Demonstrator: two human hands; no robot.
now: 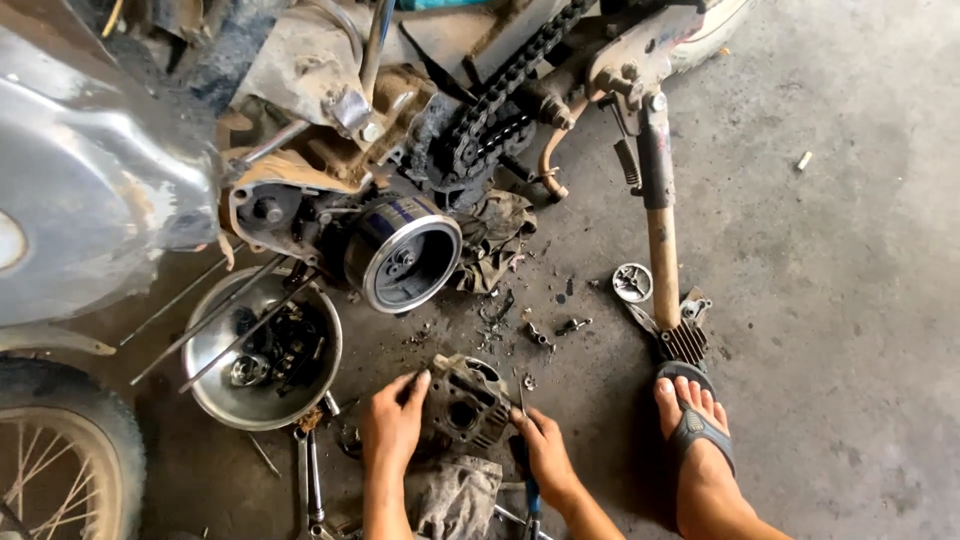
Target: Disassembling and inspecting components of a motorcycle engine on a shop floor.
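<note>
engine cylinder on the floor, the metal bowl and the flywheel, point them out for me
engine cylinder (468,405): head view, on its finned side between the hands
metal bowl (212,395): head view, on its bare lower-left rim
flywheel (403,255): head view, on its round open face

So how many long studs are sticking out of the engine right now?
3 long studs: one uppermost, one in the middle across the metal bowl's rim, and one lowest, over the bowl. A fourth may be hidden.

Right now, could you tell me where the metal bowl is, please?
The metal bowl sits on the floor at lower left, under the engine, left of the left hand.
</note>
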